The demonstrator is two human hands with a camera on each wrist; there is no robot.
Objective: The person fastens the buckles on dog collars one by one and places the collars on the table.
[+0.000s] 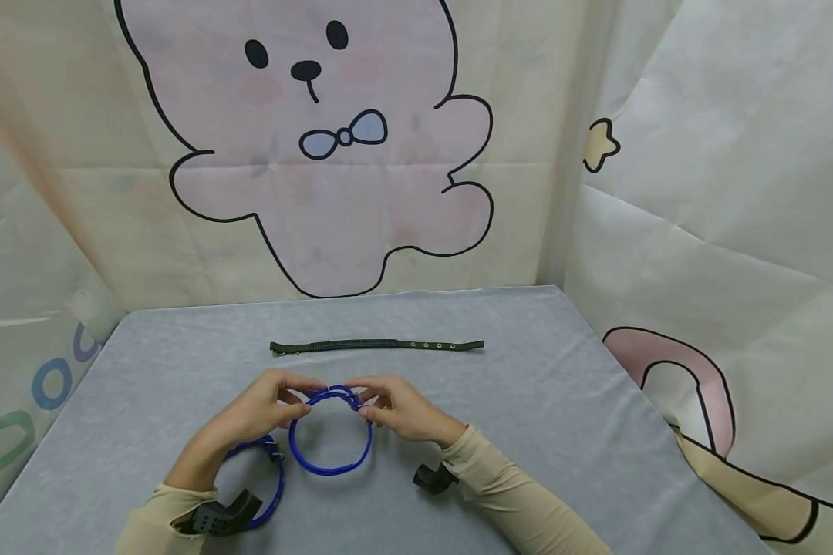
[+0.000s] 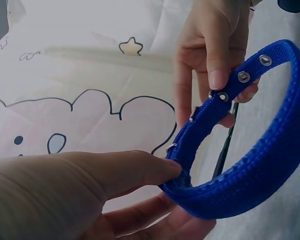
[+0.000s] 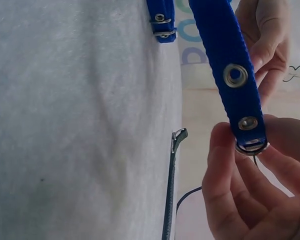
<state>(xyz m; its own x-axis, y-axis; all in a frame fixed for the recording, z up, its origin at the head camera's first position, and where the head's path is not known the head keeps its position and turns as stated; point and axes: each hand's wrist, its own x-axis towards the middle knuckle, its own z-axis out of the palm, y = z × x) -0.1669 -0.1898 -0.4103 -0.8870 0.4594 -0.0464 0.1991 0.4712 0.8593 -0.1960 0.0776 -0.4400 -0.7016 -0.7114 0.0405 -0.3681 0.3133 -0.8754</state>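
Between both hands a blue collar (image 1: pixel 329 471) is held up as a loop, its buckled part at the top. The left hand (image 1: pixel 267 405) pinches one side of the band near the buckle, thumb on one face and fingers behind. On the other side, the right hand (image 1: pixel 406 410) grips the strap by the metal buckle, with thumb and fingers around it. Metal eyelets (image 2: pixel 243 77) line the strap in the left wrist view. A second blue collar (image 1: pixel 280 486), also looped, lies on the table by the left forearm, which partly hides it.
A dark green collar (image 1: pixel 354 344) with eyelets lies stretched out flat toward the back of the grey cloth-covered table (image 1: pixel 541 385). Printed cloth walls (image 1: pixel 514 231) stand behind and at both sides. Black wrist devices (image 1: pixel 436 479) sit at the cuffs.
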